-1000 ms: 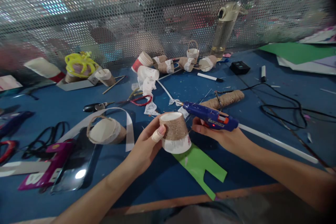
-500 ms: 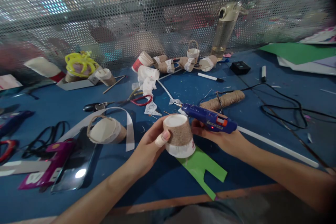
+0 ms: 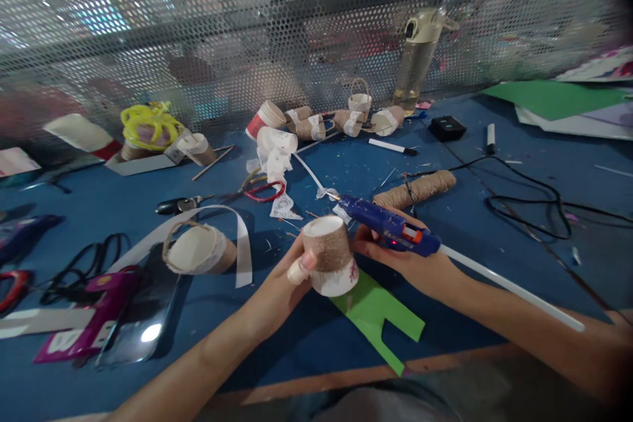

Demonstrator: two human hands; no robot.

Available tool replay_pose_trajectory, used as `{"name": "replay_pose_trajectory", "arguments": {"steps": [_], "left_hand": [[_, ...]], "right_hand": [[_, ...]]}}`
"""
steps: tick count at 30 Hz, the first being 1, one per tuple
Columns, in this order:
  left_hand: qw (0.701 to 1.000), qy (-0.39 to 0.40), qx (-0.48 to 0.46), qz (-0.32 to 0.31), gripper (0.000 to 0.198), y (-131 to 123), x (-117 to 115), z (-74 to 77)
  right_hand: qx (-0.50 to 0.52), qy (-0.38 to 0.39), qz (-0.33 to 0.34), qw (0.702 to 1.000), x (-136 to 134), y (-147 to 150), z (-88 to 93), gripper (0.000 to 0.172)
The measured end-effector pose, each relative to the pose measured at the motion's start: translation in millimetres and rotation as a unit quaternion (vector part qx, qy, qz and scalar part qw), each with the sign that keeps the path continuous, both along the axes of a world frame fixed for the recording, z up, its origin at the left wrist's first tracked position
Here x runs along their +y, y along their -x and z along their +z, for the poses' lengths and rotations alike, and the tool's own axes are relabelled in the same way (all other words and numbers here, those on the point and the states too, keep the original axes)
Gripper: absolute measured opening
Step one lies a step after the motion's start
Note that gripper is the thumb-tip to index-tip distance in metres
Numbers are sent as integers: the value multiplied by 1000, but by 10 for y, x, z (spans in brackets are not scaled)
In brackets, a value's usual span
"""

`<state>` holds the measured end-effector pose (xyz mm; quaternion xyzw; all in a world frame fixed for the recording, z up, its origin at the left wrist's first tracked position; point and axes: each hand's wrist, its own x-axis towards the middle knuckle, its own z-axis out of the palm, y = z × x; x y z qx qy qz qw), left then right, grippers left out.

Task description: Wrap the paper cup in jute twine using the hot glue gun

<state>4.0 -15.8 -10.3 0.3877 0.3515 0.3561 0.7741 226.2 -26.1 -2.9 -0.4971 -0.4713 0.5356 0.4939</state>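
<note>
Left of the left hand (image 3: pixel 283 277), a handled cup (image 3: pixel 192 250) lay tilted on the bench (image 3: pixel 289 346). Beyond that hand: red-handled scissors (image 3: pixel 257 196). Left hand, thumb banded, gripped a twine-wound cup (image 3: pixel 327 252), white lower part bare. Green cutout (image 3: pixel 376 310) lay below the cup, between the hands. Right hand (image 3: pixel 413 265) grasped a blue glue gun (image 3: pixel 378 219), fingers near the cup, nozzle pointing left above it. Just beyond this hand, a twine roll (image 3: pixel 422 188); farther right, black cord (image 3: pixel 531 201).
</note>
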Motion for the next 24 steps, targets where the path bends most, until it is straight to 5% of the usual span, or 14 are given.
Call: {"name": "replay_pose_trajectory", "arguments": {"steps": [8, 18, 24], "left_hand": [[995, 17, 24, 96, 55, -67, 51, 169], [987, 14, -43, 151, 46, 18, 121, 164], [989, -21, -122, 80, 48, 68, 107, 236]], "right_hand": [[-33, -64, 41, 997, 0, -85, -157, 21], [-172, -113, -60, 977, 166, -294, -217, 23], [-200, -99, -92, 970, 230, -293, -68, 14]]}}
